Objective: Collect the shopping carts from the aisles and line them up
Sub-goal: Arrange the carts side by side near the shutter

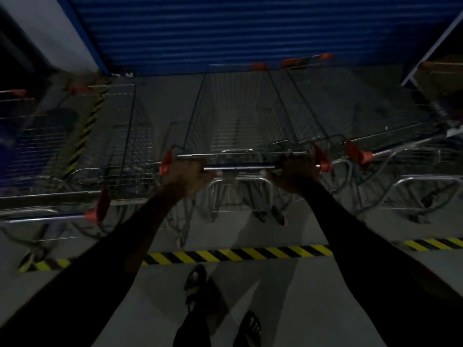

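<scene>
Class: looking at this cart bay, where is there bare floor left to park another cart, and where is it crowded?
Bare floor lies between the left cart and the held cart, up to the blue shutter, and behind the striped floor tape. It is crowded right of the held cart, where the right cart presses close.

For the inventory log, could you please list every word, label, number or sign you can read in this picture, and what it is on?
No readable text anywhere.
The cart handle gripped by the left hand and right hand: no lettering can be made out; dim and blurred.
The blue shutter: plain slats, no print visible.
The hazard tape: yellow and black stripes only.
</scene>
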The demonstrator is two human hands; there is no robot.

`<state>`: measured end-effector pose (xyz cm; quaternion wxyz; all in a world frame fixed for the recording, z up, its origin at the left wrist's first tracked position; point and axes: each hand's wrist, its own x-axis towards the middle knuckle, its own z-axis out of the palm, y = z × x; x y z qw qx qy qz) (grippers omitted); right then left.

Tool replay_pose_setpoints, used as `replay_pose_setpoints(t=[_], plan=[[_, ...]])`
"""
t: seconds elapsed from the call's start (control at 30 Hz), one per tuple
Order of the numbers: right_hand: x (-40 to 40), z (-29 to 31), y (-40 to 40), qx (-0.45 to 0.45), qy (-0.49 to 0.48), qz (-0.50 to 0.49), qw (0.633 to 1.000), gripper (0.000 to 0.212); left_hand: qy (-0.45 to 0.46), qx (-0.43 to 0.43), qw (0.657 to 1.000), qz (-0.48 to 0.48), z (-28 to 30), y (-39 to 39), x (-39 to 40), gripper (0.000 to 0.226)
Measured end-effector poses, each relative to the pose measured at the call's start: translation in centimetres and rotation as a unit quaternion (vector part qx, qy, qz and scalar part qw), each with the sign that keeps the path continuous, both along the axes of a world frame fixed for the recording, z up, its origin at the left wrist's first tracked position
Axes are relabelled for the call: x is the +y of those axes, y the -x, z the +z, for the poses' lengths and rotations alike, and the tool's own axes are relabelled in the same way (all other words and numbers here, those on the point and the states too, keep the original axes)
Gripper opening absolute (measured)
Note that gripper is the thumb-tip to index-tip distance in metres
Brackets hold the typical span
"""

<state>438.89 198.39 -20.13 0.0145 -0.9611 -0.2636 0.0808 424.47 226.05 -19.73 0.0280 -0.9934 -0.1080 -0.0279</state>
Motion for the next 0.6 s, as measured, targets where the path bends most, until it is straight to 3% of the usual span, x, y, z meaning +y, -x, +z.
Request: replay_pose_setpoints(t=[0.1,0.17,0.27,0.3,0.6], plan=[[-3.6,0.3,2.2,0.016,0.009,0.035,0.999,0.104,0.005,0.036,0.999,0.006,-0.4,3.5,-2.6,0.089],[-5.2,0.7,4.3,0.008,0.001,0.063,0.998,0.107,-0.009,0.054,0.998,0.009,-0.4,6.0,-3.6,0.086],[-7.1,0.8,7.1,0.023,-0.006,0.105,0.994,0.08,-0.035,0.067,0.997,0.02,-0.6,9.3,-4.4,0.088],[-7.5,0.7,8.2,0.028,-0.015,0.118,0.993,0.079,-0.043,0.069,0.996,0.024,-0.6,10.6,-4.5,0.089],[-9.5,-0.5,19.0,0.033,-0.013,0.1,0.994,0.099,0.038,0.136,0.989,0.052,1.1,20.7,-6.5,0.093]])
